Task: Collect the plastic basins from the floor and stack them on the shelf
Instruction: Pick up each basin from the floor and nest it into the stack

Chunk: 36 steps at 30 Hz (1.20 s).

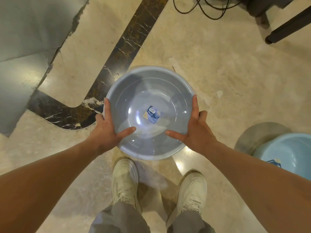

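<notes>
Both hands clasp one grey-blue basin (151,91) by its rim, one on each side. The left hand (107,130) lies against the basin's left edge, its thumb hooked over the rim and resting on the inner wall, its forefinger stretched forward along the outside of the rim, the other fingers tucked beneath and out of sight. The right hand (197,132) mirrors it on the right edge: thumb inside pointing toward the left thumb, forefinger laid forward along the rim, one knuckle bent outward. Both forearms reach forward and down, nearly straight, converging on the basin.

Between the two thumbs, on the basin's bottom, sits a blue label (152,114). The basin is mouth up, level, and slightly blurred at its near rim; whether it rests on the floor or is just clear of it cannot be told.

Just nearer than the grip stand two cream shoes (125,180) with grey trouser cuffs above them. Right of the right hand, well apart, a pale blue basin (289,152) stands on the marble floor (227,64), partly covered by the right forearm. Left of and beyond the left hand runs a dark marble band (127,41). Far beyond the grip lie black cables (202,9) and a dark furniture leg (289,29).
</notes>
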Tool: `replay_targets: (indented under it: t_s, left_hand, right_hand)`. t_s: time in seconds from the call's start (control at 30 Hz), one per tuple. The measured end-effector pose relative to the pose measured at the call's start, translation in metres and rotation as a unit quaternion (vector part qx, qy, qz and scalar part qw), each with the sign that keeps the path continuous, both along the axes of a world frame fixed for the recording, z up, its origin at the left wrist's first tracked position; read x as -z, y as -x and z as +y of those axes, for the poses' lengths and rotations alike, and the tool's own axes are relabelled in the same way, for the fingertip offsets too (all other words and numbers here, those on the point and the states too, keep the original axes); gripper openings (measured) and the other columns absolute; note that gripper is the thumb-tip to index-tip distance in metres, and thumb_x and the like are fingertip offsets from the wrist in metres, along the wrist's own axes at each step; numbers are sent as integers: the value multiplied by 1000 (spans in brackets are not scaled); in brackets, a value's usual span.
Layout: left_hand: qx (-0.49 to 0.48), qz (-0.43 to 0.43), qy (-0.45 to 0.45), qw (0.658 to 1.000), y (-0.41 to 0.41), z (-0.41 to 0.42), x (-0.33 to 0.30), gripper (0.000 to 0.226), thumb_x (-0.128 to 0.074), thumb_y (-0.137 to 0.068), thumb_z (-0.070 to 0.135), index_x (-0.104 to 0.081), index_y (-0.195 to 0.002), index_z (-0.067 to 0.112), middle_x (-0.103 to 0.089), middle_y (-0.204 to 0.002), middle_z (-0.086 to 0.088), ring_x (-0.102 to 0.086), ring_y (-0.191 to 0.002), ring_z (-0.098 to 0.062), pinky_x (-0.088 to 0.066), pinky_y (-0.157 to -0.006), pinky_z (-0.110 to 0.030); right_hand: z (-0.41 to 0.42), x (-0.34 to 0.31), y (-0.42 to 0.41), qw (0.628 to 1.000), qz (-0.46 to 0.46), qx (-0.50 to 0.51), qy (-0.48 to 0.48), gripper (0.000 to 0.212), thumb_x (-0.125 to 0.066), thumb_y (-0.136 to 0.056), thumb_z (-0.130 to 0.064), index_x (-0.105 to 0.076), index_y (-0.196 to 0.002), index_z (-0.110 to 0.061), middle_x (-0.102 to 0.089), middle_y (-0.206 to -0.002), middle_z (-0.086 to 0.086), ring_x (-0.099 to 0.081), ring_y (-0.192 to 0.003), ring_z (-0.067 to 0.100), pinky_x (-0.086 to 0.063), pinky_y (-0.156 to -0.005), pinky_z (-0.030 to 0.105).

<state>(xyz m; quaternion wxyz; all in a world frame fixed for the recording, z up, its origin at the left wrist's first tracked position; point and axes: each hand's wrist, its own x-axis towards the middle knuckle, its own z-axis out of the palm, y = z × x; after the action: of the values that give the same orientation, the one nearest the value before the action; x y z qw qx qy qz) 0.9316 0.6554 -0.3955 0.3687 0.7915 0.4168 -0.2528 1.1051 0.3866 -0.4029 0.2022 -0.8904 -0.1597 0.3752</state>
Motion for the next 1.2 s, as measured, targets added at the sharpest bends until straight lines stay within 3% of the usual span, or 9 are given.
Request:
replay_targets:
  t_s: [0.1, 0.27, 0.33, 0.47, 0.57, 0.67, 0.87, 1.07, 1.2]
  left_hand:
    - [21, 4, -15, 1000, -10, -2, -31, 144, -69, -65, 87, 28, -165, 48, -30, -153, -21, -55, -130, -49, -52, -104, -55]
    - [71, -11, -20, 997, -35, -15, -134, 138, -70, -71, 83, 22, -167, 47, -37, -153, -23, -60, -114, -40, -54, -101, -57]
    - [84, -27, -9, 996, -48, -23, -191, 134, -72, -74, 81, 21, -166, 53, -40, -151, -22, -61, -119, -43, -55, -99, -60]
    - [118, -56, 1, 991, -99, -49, -335, 135, -74, -64, 82, 17, -163, 63, -47, -146, -21, -62, -123, -46, -53, -103, -62]
    - [187, -78, 15, 979, -153, -74, -468, 133, -69, -68, 80, 18, -165, 54, -44, -152, -20, -57, -134, -42, -48, -110, -52]
    - [252, -143, 33, 956, -193, -112, -589, 125, -67, -78, 77, 12, -171, 49, -46, -150, -15, -55, -134, -37, -48, -107, -50]
    - [370, -244, 89, 892, -233, -213, -772, 121, -79, -84, 66, 0, -173, 43, -45, -162, -10, -50, -144, -33, -46, -118, -56]
    - [469, -292, 132, 823, -219, -325, -858, 120, -81, -84, 69, 3, -168, 56, -52, -155, 4, -57, -138, -25, -54, -111, -58]
    - [515, -271, 137, 802, -199, -391, -870, 122, -83, -84, 65, 0, -172, 45, -49, -158, -3, -50, -144, -30, -51, -114, -60]
  right_hand:
    - [-6, -24, -2, 999, 11, 35, -7, 156, -78, -55, -91, 42, -148, -54, -27, -122, 1, -51, -80, 2, -34, -63, 15]
    - [-33, -127, -7, 997, 24, 66, -16, 154, -79, -60, -88, 37, -155, -50, -29, -120, 0, -47, -75, -1, -41, -72, 29]
    - [-52, -192, -9, 995, 17, 96, -11, 154, -78, -60, -89, 39, -152, -53, -29, -118, -2, -51, -74, 5, -41, -66, 26]
    - [-96, -345, -19, 988, 0, 154, 1, 152, -73, -56, -96, 41, -149, -58, -32, -127, 1, -61, -91, 27, -47, -77, 35]
    - [-135, -477, -31, 974, -32, 224, 0, 151, -73, -58, -95, 38, -153, -54, -31, -147, 10, -66, -109, 38, -51, -87, 39]
    - [-181, -597, -31, 958, -81, 274, -8, 150, -73, -59, -93, 38, -152, -55, -33, -149, 14, -64, -118, 39, -54, -98, 45]
    - [-280, -792, 7, 914, -161, 372, -17, 149, -77, -64, -88, 37, -153, -55, -37, -139, 13, -64, -112, 38, -55, -94, 49]
    - [-383, -898, 76, 873, -198, 446, 4, 152, -64, -56, -97, 30, -162, -42, -36, -143, 23, -64, -113, 42, -52, -97, 47]
    - [-441, -907, 121, 859, -203, 470, 1, 151, -72, -63, -88, 27, -164, -37, -37, -143, 24, -65, -110, 42, -49, -87, 39]
